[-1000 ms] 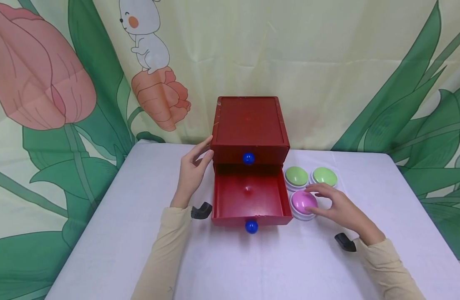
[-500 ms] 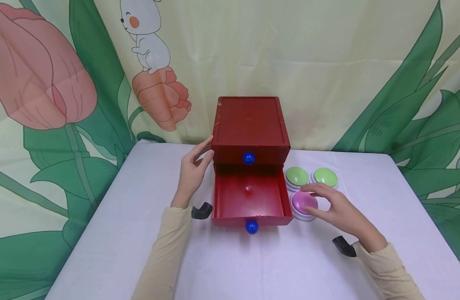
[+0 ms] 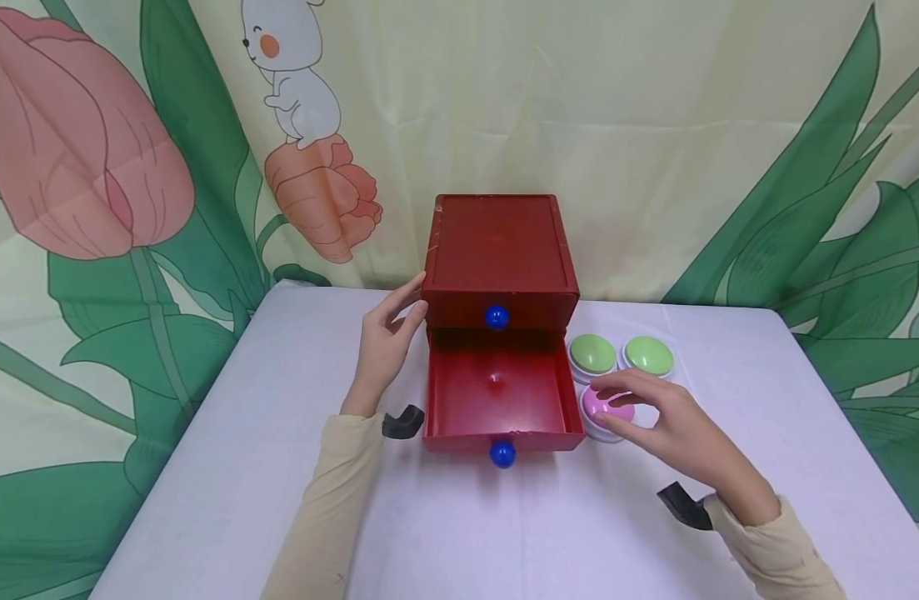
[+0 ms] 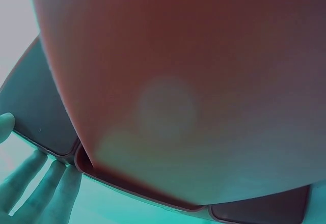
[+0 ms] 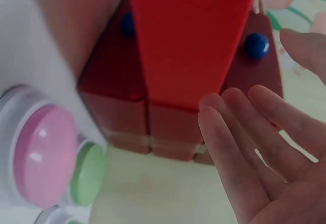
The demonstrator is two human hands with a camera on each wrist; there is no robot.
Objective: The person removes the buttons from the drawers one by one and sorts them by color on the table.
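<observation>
A red drawer unit (image 3: 496, 242) stands at the back of the table with its middle drawer (image 3: 496, 408) pulled out and nothing inside. My left hand (image 3: 380, 354) rests against the unit's left side, fingers extended; the left wrist view shows its fingers (image 4: 41, 188) at the casing's edge. Over a round pink-topped button light (image 3: 609, 407), my right hand (image 3: 676, 425) hovers with thumb and fingers apart. The right wrist view has the pink dome (image 5: 46, 155) away from those fingertips, and nothing in the hand. Two green-topped button lights, left (image 3: 592, 353) and right (image 3: 649, 356), sit behind the pink one.
Blue knobs mark the drawers, such as the top knob (image 3: 496, 317) and the pulled-out drawer's knob (image 3: 502, 454). A white cloth (image 3: 504, 533) covers the table. A printed curtain (image 3: 624, 150) hangs right behind the unit.
My right hand has drifted slightly left, its fingertips now further over the pink button light. The left hand, drawer unit and lights look unchanged.
</observation>
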